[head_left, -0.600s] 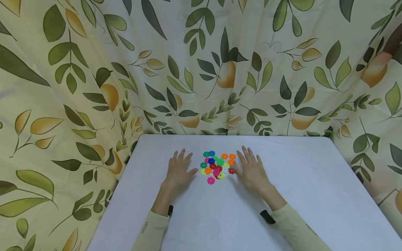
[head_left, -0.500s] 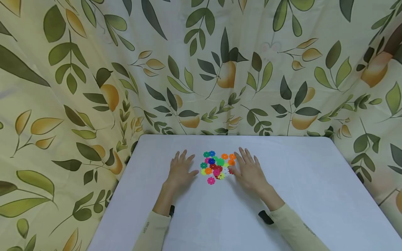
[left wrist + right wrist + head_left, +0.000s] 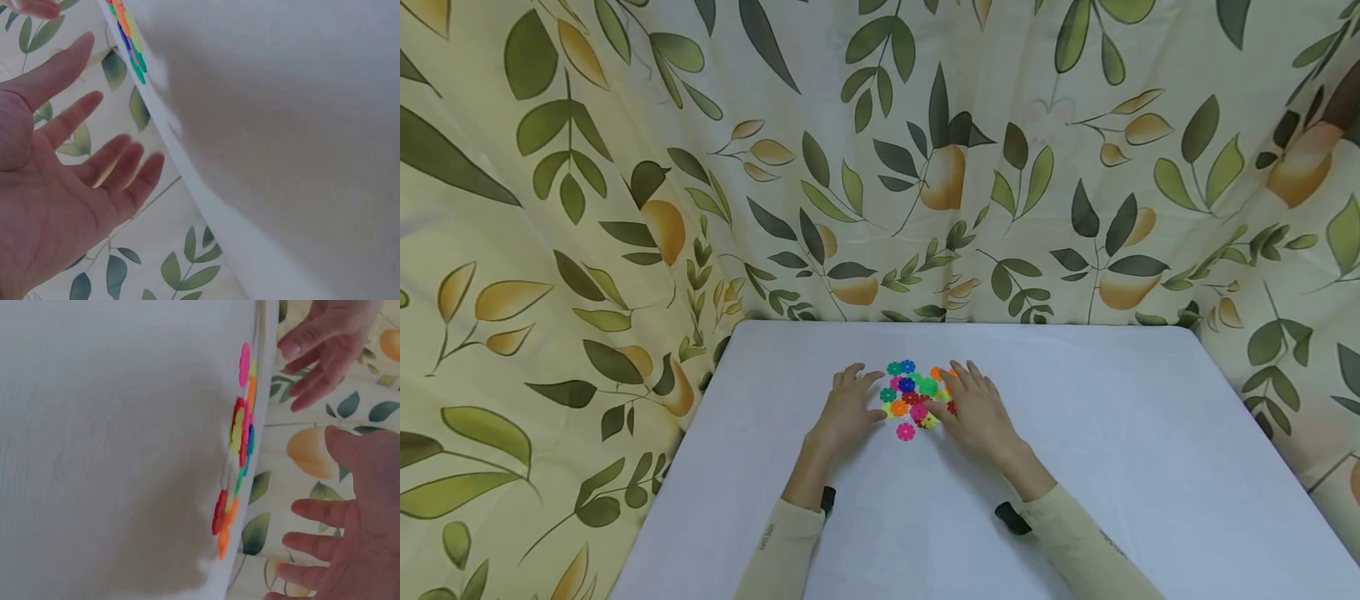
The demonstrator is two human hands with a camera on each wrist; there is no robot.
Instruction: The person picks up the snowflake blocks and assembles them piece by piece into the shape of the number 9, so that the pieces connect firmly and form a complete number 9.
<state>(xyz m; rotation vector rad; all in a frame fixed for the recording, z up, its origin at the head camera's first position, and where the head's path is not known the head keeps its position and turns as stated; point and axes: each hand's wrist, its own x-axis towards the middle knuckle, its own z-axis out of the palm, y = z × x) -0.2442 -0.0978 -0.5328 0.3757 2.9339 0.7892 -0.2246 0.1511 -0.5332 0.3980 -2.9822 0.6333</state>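
Observation:
A loose pile of small, flat, notched plastic discs (image 3: 906,431) in pink, red, orange, yellow, green, blue and white lies in the middle of the table. My left hand (image 3: 847,410) hovers just left of the pile, its thumb nearest the yellow and orange discs. My right hand (image 3: 979,414) is over the pile's right edge and hides some discs there. In the left wrist view the left hand (image 3: 75,181) has spread, slightly bent fingers and holds nothing. The right wrist view shows the right hand (image 3: 356,519) with fingers apart, nothing between them.
The white table (image 3: 1120,433) stretches out on both sides of the hands. A curtain (image 3: 880,167) printed with leaves and fruit hangs behind and beside it. A dark band (image 3: 1013,518) sits at the right wrist.
Both hands have moved inward toward the pile, the left rightward and the right leftward. Their fingers are a little more bent. The discs appear to lie as before.

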